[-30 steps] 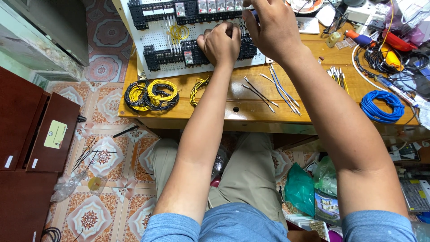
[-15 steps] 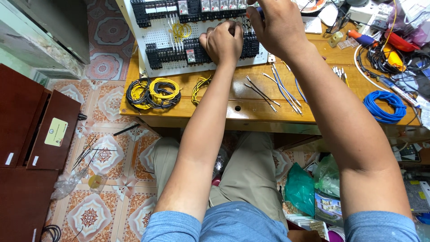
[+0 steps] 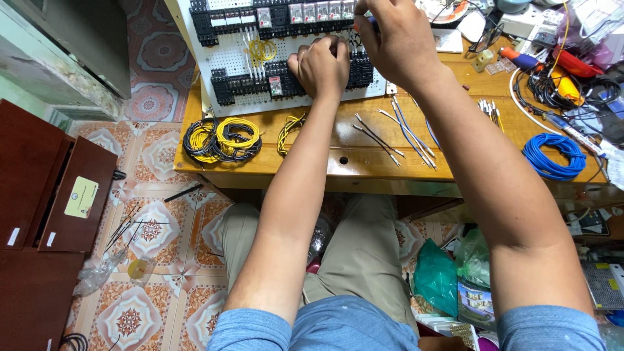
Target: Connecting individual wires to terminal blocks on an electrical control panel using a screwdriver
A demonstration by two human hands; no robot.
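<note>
My left hand [image 3: 320,65] is curled into a fist, knuckles resting on the lower row of black terminal blocks [image 3: 260,84] on the white perforated panel [image 3: 224,62], which lies at the far side of the wooden tabletop [image 3: 364,159]. My right hand [image 3: 396,39], just right of it, pinches a blue-handled tool [image 3: 369,21] over the panel. Yellow-and-black wire coils [image 3: 221,138] lie near left.

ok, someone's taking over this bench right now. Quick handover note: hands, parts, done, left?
Left hand: fisted, pressing on the lower row of black blocks on the white panel.
Right hand: above the upper row, grip closed on a blue-handled tool; tip hidden.
On the bench: yellow and black wire coils, cut grey wires, blue wire coil.
Done: blocks are mounted in rows, and a few yellow wires are fitted.
Left: judging by the loose wires, most wiring.
</note>
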